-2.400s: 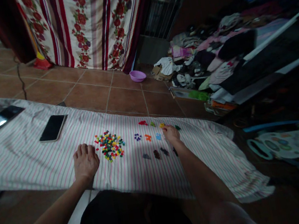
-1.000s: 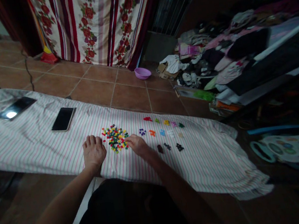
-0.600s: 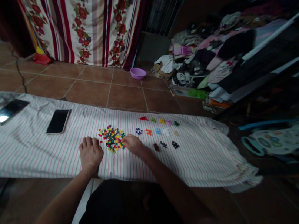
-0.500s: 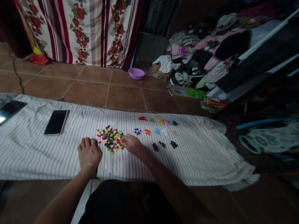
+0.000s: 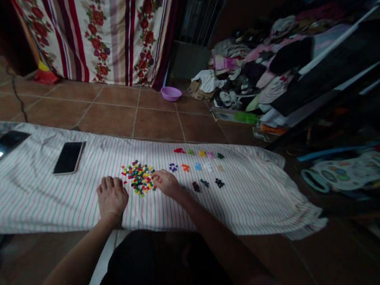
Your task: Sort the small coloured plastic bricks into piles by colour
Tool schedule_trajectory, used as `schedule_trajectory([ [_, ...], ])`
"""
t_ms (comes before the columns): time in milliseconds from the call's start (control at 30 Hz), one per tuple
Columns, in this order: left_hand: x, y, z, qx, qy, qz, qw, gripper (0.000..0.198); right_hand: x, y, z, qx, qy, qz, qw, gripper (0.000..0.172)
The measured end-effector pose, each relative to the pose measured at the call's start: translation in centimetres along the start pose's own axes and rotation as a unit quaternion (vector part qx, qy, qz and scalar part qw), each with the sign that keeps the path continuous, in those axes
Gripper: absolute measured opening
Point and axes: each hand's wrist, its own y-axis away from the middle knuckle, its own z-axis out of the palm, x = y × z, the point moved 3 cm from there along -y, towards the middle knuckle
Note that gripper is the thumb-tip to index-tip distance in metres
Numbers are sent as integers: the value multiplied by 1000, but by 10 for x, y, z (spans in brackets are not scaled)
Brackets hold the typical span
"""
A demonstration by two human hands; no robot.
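A mixed pile of small coloured pieces lies on the striped cloth. Just left of it, my left hand rests flat on the cloth with its fingers spread. My right hand is at the pile's right edge, thumb and fingertips pinched together; anything between them is too small to make out. To the right, small groups sorted by colour include red pieces, orange pieces, light blue pieces, yellow pieces and black pieces.
A dark phone and a shiny dark tablet-like device lie at the left of the cloth. Beyond it are a purple bowl on the tiled floor, a floral curtain and heaped clothes.
The view has shifted slightly. Both hands keep nearly the same places by the pile, my right hand still pinched at its right edge.
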Motion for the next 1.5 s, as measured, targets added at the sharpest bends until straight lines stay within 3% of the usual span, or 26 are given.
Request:
schedule_trajectory([
  [467, 1, -1, -2, -15, 26, -11, 999, 29, 45, 3, -39, 101, -13, 63, 993, 12],
  [933, 1, -1, -2, -17, 16, -10, 1000, 27, 114, 10, -94, 171, 91, 196, 961, 25],
  [1233, 3, -1, -5, -14, 16, -8, 1000, 25, 154, 9, -134, 137, 204, 312, 918, 28],
  [1500, 3, -2, -4, -18, 4, -6, 1000, 22, 167, 1, -138, 75, 263, 328, 904, 27],
])
